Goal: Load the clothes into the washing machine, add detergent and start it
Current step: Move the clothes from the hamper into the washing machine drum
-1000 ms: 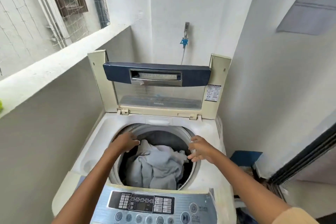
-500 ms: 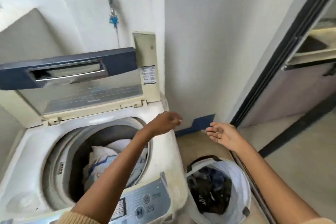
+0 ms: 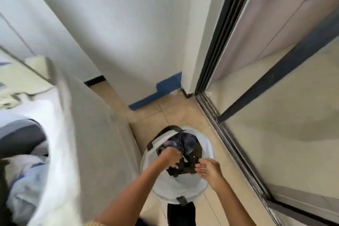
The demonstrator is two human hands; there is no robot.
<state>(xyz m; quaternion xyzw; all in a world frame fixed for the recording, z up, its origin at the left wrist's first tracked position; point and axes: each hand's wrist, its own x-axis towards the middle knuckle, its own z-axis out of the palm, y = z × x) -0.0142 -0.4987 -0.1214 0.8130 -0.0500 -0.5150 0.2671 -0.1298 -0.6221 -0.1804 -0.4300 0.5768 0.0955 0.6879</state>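
While I am leaning over the white laundry basket [image 3: 176,189] on the tiled floor [image 3: 165,113], both my bare forearms are reaching down into it from the bottom of the view. My left hand [image 3: 170,158] is curling its fingers into a bunch of dark clothes [image 3: 183,168] and gripping them. My right hand [image 3: 208,169] is hovering just beside the same bundle, fingers loosely spread and holding nothing; whether its fingertips are touching the cloth, I cannot tell.

I am judging that the lift is going best if the right hand is scooping under the loose end, so both hands are gathering the bundle whole. That way nothing is trailing over the rim or catching on the black handle [image 3: 181,200].

To my left, the washing machine [image 3: 88,134] is standing just beside the basket, its drum open, with pale clothes [image 3: 23,174] already lying inside. Farther off, a sliding door [image 3: 220,42] is running along the right.
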